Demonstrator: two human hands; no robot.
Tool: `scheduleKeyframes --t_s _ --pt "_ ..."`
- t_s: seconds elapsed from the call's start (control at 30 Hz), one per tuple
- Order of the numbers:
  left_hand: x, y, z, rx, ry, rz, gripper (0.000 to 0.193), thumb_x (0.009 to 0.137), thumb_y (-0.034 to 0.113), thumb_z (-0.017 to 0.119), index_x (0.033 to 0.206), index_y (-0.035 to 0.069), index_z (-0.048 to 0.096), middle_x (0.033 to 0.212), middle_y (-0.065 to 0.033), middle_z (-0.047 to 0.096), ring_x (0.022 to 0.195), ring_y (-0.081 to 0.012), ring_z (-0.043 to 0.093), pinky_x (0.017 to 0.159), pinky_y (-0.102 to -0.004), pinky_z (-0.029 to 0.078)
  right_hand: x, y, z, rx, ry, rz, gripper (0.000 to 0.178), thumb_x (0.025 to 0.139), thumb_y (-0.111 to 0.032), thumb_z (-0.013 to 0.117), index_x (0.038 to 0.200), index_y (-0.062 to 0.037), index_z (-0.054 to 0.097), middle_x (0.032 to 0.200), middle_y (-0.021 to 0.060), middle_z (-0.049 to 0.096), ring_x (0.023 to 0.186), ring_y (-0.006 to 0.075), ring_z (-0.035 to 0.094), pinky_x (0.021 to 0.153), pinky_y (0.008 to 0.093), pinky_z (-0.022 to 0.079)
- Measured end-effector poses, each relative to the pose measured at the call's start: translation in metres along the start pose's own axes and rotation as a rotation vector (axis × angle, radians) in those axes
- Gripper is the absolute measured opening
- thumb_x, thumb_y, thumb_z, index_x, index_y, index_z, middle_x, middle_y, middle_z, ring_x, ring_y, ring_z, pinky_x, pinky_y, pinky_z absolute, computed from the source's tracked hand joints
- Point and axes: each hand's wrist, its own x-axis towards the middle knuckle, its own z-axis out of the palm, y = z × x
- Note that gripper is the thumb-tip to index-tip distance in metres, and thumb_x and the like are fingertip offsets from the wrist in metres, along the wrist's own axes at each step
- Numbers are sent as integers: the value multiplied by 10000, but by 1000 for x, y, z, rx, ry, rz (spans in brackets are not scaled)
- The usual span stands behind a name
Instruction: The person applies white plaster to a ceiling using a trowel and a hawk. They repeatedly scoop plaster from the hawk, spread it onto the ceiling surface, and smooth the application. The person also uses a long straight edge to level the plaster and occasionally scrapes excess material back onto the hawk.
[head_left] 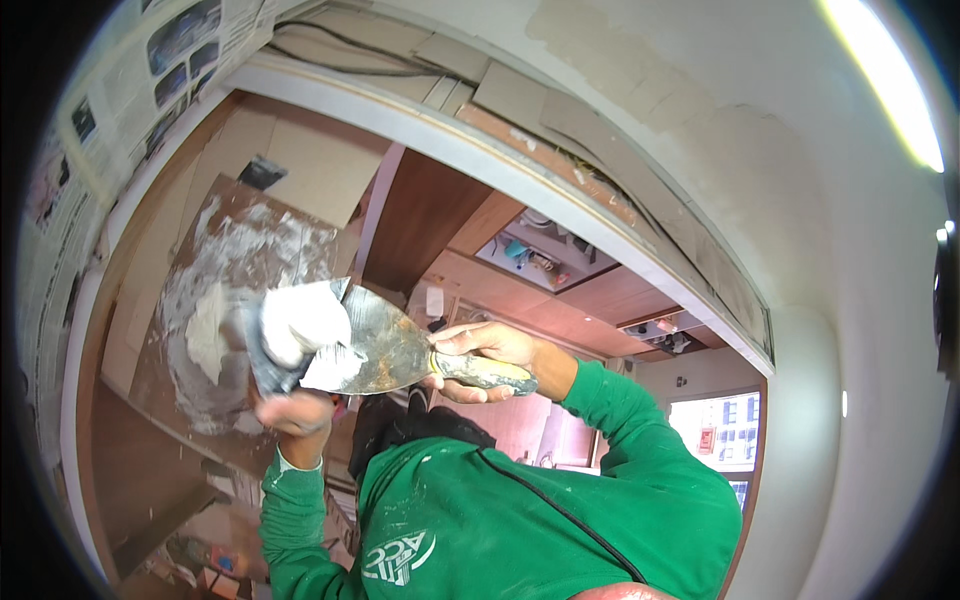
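Note:
My right hand [485, 355] is closed round the yellow, putty-crusted handle of a wide putty knife [385, 345]. Its worn metal blade points left, with white smears near the tip. My left hand [295, 412], blurred by motion, grips a dark flat-bladed spreader [262, 350]; its handle is hidden. A thick lump of white putty [305, 320] lies where the two blades meet. Beneath and to the left is a brown board [325, 250] smeared with white, carrying a cream-coloured heap of putty [207, 330].
Printed paper sheets [130, 110] cover the wall at the left. Dark cables [360, 65] run along a ledge behind a white frame [420, 130]. Beyond are brown cabinets [425, 215] and open compartments with small items [535, 255]. A lit window [725, 430] stands at the right.

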Motion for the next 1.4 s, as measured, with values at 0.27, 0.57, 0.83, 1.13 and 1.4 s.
scheduleKeyframes --t_s 0.27,0.57,0.83,1.13,1.4 --pt "79 -9 76 -23 -687 572 590 1037 433 366 1065 -85 648 920 -182 703 884 -301 706 698 -369 574 -53 -58 12 63 15 -157 400 996 -155 424 1307 73 319 979 201 451 572 187 538 310 279 493" --pt "140 -174 266 175 -475 -112 445 1017 316 473 844 -58 641 727 -267 606 731 -432 599 619 -466 439 -104 -223 -13 -176 -65 -765 317 969 -226 471 1171 9 402 927 141 505 645 186 554 428 273 507" --pt "149 -269 363 354 -241 -335 644 1031 473 330 922 -53 685 835 -267 663 830 -484 609 741 -518 452 -126 -417 -77 -396 422 -1061 211 954 -155 479 1075 15 446 900 129 547 742 190 513 577 301 433" --pt "142 -270 367 342 -26 -53 469 1026 276 434 793 -69 650 739 -279 629 694 -483 596 605 -521 448 -114 -570 -158 -252 613 -1100 220 963 -130 452 1106 35 435 970 179 600 711 211 522 589 295 451" --pt "137 -274 366 391 -97 -18 426 1025 249 444 799 -50 645 706 -240 626 654 -458 596 590 -499 455 -134 -676 -167 -223 501 -1076 303 985 -200 383 1125 57 463 985 230 599 743 232 535 592 305 478"
